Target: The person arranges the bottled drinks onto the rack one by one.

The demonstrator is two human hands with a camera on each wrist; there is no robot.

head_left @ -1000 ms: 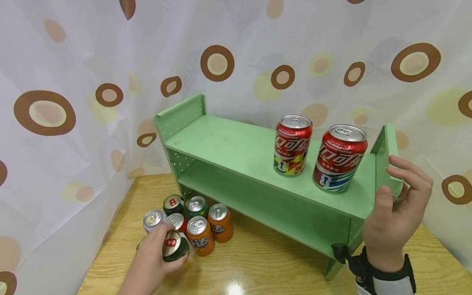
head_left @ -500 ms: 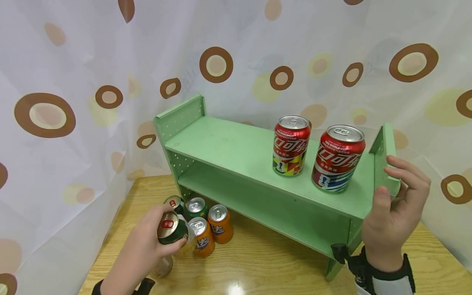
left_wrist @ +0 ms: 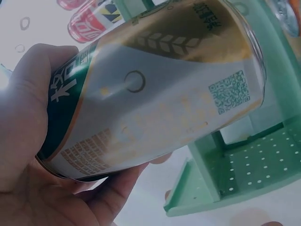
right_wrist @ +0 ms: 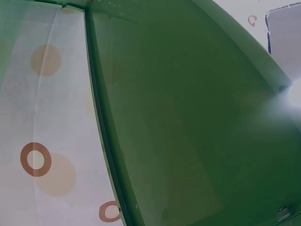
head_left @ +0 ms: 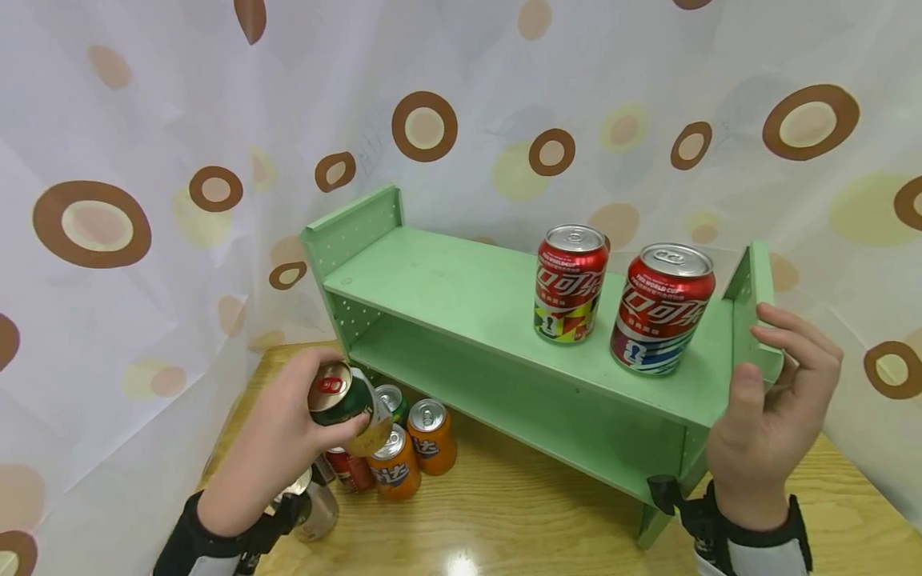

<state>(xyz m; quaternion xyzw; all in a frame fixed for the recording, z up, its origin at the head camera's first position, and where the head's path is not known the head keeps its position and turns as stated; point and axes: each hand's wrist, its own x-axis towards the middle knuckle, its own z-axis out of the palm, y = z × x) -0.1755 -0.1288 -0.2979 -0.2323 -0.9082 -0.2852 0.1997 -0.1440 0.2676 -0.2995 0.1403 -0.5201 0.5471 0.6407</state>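
My left hand [head_left: 288,408] grips a drink can [head_left: 342,392] near its top. The can has a dark green upper end and a white and gold side; in the left wrist view the can [left_wrist: 155,108] shows a wheat ear print and a QR code. It is held tilted in the air, left of the green two-tier shelf [head_left: 446,280]. At the shelf's right end my right hand [head_left: 778,424] holds the end panel [head_left: 759,320], thumb on the near side. Two red cola cans [head_left: 569,284] [head_left: 663,308] stand upright on the right part of the top tier.
Below my left hand, several cans stand on the wooden table [head_left: 519,520]: two orange cans [head_left: 430,440] [head_left: 396,468], a red can [head_left: 351,470], a partly hidden green can [head_left: 390,398] and a pale brown can [head_left: 317,512]. A patterned sheet [head_left: 468,72] hangs behind the shelf.
My left hand has lifted the green, white and gold can up from the group of cans, toward the shelf's left end. My right hand has stayed at the end panel.
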